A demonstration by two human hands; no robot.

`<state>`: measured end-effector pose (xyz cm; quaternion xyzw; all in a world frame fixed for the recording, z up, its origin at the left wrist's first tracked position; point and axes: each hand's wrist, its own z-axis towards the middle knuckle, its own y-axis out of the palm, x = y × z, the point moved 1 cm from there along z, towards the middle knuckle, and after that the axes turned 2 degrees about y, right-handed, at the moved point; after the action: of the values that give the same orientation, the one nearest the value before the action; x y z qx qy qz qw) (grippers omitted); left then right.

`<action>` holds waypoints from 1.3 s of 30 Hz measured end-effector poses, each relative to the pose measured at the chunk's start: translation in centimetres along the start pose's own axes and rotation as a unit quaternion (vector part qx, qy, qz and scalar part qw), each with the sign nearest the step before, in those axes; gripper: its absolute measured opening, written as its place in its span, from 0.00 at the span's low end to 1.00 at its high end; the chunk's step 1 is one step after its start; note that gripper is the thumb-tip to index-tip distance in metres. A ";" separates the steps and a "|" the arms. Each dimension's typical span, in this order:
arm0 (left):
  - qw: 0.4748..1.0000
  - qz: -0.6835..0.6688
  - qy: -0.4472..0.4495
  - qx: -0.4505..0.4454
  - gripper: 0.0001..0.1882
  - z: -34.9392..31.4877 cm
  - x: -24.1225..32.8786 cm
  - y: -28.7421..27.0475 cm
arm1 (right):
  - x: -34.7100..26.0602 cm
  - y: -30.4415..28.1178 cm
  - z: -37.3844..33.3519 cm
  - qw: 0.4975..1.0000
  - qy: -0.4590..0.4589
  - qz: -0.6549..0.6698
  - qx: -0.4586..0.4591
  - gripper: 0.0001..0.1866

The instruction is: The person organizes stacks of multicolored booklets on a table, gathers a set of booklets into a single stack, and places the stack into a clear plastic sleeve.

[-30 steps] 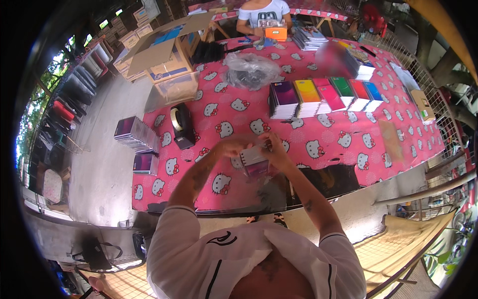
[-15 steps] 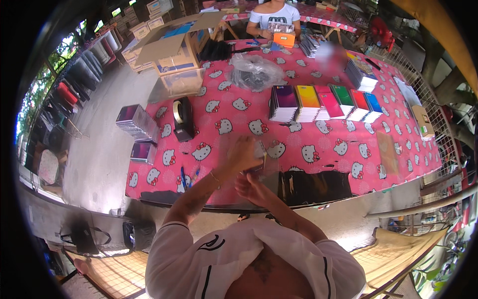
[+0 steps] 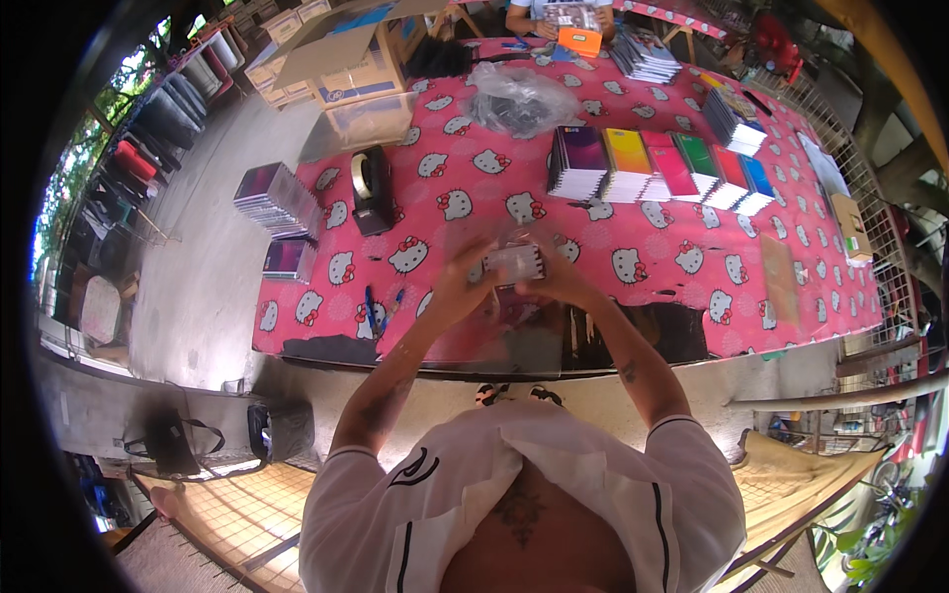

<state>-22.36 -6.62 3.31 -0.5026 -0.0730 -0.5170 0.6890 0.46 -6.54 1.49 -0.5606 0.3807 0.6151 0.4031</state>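
Note:
Between my two hands is a small stack of spiral notebooks, its pale page edges and coil binding facing me. My left hand is closed round its left side, and my right hand grips the right end. Clear plastic film lies below the hands near the table's front edge; whether it also covers the stack I cannot tell. To the left stands a black tape dispenser with a roll of tape. Blue pens lie closer to me.
Wrapped notebook stacks stand at the left table edge. Coloured notebook stacks form a row at right. Crumpled clear plastic and a cardboard box sit farther back. Across the pink table, a person holds an orange-fronted item.
My right hand has come up from near the table edge to the stack's right side. Both hands now hold the stack from opposite sides. The whole view has shifted slightly.

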 end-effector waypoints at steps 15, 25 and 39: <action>0.829 -0.276 -0.465 0.142 0.14 1.6 -23.5 -14.5 | -8.6 7.0 -2.2 0.822 -0.143 -0.523 0.174 0.13; 0.758 -0.379 -0.385 0.365 0.07 -2.3 -23.1 -12.2 | -7.2 9.0 -0.8 0.799 -0.093 -0.565 0.186 0.11; 0.888 0.283 -0.359 0.048 0.10 -5.4 -25.4 -15.5 | -7.8 10.8 -0.7 0.820 -0.080 -0.534 0.192 0.10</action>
<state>-48.37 6.05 -5.47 -0.6195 -0.1945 -0.0802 0.7563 -8.86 -11.93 9.35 -0.5359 0.0991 0.2608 0.7969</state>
